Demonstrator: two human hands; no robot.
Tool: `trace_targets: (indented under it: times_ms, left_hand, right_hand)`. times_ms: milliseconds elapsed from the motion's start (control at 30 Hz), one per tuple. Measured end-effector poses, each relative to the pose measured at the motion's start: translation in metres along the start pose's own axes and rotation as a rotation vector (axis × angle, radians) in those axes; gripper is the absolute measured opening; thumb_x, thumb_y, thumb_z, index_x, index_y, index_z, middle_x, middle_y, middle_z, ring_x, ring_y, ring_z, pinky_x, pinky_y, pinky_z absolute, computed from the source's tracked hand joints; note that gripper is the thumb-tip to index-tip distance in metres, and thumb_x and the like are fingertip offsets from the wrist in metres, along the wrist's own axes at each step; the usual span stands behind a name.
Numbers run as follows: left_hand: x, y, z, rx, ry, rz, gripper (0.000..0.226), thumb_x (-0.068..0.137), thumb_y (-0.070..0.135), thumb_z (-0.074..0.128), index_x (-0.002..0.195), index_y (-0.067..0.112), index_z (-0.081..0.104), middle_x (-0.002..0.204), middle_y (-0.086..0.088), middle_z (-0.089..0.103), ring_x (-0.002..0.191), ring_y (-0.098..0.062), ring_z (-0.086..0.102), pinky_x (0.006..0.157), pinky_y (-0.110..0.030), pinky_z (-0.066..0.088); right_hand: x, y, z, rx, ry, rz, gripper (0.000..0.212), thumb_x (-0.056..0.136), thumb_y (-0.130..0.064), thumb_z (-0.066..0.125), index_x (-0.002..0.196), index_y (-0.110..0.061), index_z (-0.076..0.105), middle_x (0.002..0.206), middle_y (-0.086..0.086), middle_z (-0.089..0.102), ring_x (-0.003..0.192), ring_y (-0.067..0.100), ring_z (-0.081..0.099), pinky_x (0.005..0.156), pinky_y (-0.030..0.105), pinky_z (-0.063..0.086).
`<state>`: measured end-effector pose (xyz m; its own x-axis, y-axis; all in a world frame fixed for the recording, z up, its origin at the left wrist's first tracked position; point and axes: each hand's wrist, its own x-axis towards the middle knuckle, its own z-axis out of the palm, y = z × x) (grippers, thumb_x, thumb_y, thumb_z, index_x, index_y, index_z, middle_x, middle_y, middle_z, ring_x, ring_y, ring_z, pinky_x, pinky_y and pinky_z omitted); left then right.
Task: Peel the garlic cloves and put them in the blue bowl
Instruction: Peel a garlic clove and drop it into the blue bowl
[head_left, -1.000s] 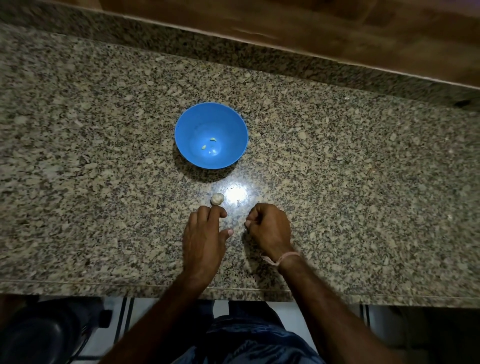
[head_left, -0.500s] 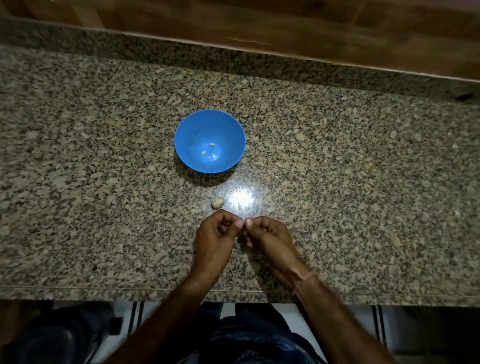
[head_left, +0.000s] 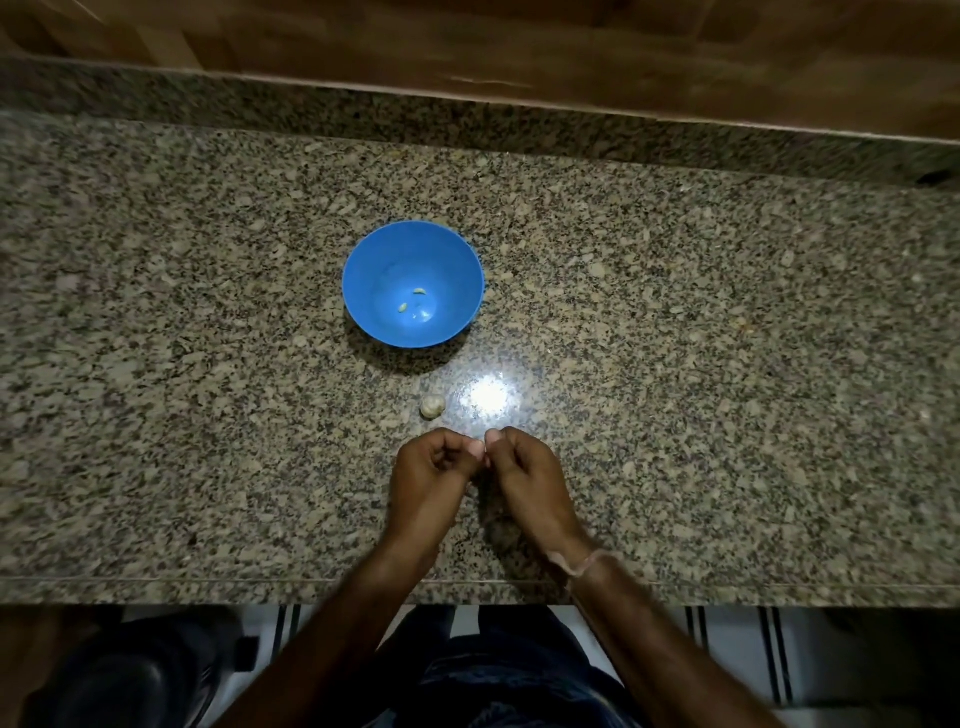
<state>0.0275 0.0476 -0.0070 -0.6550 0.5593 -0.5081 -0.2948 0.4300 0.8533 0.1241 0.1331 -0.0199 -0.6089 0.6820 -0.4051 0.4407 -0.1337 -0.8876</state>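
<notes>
Granite (head_left: 675, 312), left hand (head_left: 428, 475) curled, touching right hand (head_left: 524, 473)

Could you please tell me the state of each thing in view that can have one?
Bowl: upright on the counter, a few small pale pieces inside.
Garlic: lying on the counter between bowl and hands, untouched.
Left hand: fingers curled, tips against the other hand's; anything pinched is hidden.
Right hand: fingers curled likewise.
</notes>
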Motion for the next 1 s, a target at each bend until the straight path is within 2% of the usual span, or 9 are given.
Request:
trace_targets:
  times_ms: [100, 200, 267, 333, 400, 533, 600, 833, 1000]
  left_hand:
    - [-0.002, 0.009, 0.003, -0.219, -0.064, -0.246, 0.021, 0.097, 0.015, 0.067, 0.077, 0.013, 0.072, 0.07, -0.005, 0.07, 0.057, -0.011, 0.056, 0.05, -0.02, 0.041]
    - [-0.003, 0.007, 0.003, -0.214, -0.077, -0.333, 0.026, 0.098, 0.018, 0.066, 0.072, 0.017, 0.068, 0.066, -0.002, 0.062, 0.055, -0.009, 0.047, 0.046, -0.022, 0.033]
    - [-0.004, 0.004, 0.002, -0.056, -0.002, -0.123, 0.023, 0.097, 0.017, 0.069, 0.074, 0.015, 0.067, 0.07, -0.001, 0.069, 0.063, -0.014, 0.058, 0.056, -0.029, 0.046]
    - [-0.002, -0.001, 0.001, 0.281, 0.091, 0.11, 0.02, 0.094, 0.02, 0.072, 0.075, 0.024, 0.066, 0.072, 0.007, 0.07, 0.069, -0.01, 0.066, 0.064, -0.032, 0.053]
    - [-0.001, -0.002, 0.002, 0.408, 0.136, 0.168, 0.019, 0.092, 0.024, 0.072, 0.075, 0.028, 0.065, 0.073, 0.009, 0.07, 0.072, -0.007, 0.067, 0.065, -0.033, 0.054]
    - [0.005, 0.002, 0.003, 0.054, 0.069, -0.047, 0.019, 0.095, 0.026, 0.072, 0.078, 0.017, 0.074, 0.069, 0.003, 0.074, 0.068, -0.012, 0.07, 0.066, -0.032, 0.053]
    - [0.005, 0.005, 0.002, 0.063, 0.075, -0.064, 0.022, 0.095, 0.026, 0.073, 0.076, 0.015, 0.074, 0.063, 0.003, 0.071, 0.06, -0.008, 0.063, 0.062, -0.03, 0.047]
    - [0.003, 0.006, -0.004, 0.154, 0.056, 0.055, 0.013, 0.094, 0.026, 0.072, 0.083, 0.022, 0.077, 0.077, 0.006, 0.077, 0.077, -0.013, 0.074, 0.077, -0.043, 0.062]
    - [-0.002, 0.009, -0.007, 0.331, 0.093, 0.17, 0.002, 0.091, 0.03, 0.076, 0.09, 0.03, 0.078, 0.081, 0.017, 0.075, 0.077, 0.001, 0.069, 0.073, -0.034, 0.06]
  right_hand:
    - [0.001, -0.001, 0.0, -0.156, 0.07, -0.178, 0.036, 0.108, -0.023, 0.055, 0.073, -0.018, 0.053, 0.064, -0.012, 0.046, 0.06, 0.003, 0.04, 0.057, 0.02, 0.03]
    - [0.003, 0.002, -0.002, -0.337, 0.118, -0.291, 0.033, 0.107, -0.019, 0.054, 0.074, -0.015, 0.054, 0.068, -0.012, 0.047, 0.063, 0.003, 0.043, 0.06, 0.015, 0.028]
    - [0.003, 0.002, -0.002, -0.191, 0.043, -0.141, 0.037, 0.108, -0.022, 0.055, 0.073, -0.012, 0.053, 0.067, -0.005, 0.052, 0.062, 0.006, 0.045, 0.061, 0.021, 0.034]
    - [0.0, -0.008, -0.001, 0.138, -0.088, 0.164, 0.037, 0.108, -0.027, 0.054, 0.074, -0.013, 0.052, 0.066, 0.004, 0.052, 0.062, 0.013, 0.049, 0.062, 0.029, 0.04]
    - [0.0, -0.015, 0.0, 0.313, -0.132, 0.381, 0.039, 0.109, -0.029, 0.052, 0.072, -0.016, 0.05, 0.059, -0.001, 0.046, 0.054, 0.012, 0.041, 0.055, 0.028, 0.034]
    - [-0.001, -0.007, -0.004, -0.004, 0.033, -0.002, 0.031, 0.104, -0.03, 0.063, 0.076, -0.016, 0.063, 0.067, -0.009, 0.061, 0.065, 0.008, 0.055, 0.063, 0.027, 0.044]
    - [-0.001, -0.006, -0.008, 0.011, 0.06, -0.103, 0.016, 0.099, -0.025, 0.071, 0.087, -0.013, 0.07, 0.08, -0.006, 0.072, 0.076, 0.011, 0.067, 0.069, 0.026, 0.053]
    - [0.001, -0.006, -0.017, 0.081, 0.05, -0.108, 0.004, 0.094, -0.011, 0.075, 0.096, -0.012, 0.079, 0.091, -0.001, 0.079, 0.091, 0.018, 0.076, 0.085, 0.044, 0.062]
    - [0.0, -0.009, -0.018, 0.052, 0.095, -0.11, 0.006, 0.095, -0.012, 0.075, 0.093, -0.014, 0.08, 0.088, -0.004, 0.079, 0.087, 0.014, 0.076, 0.082, 0.043, 0.062]
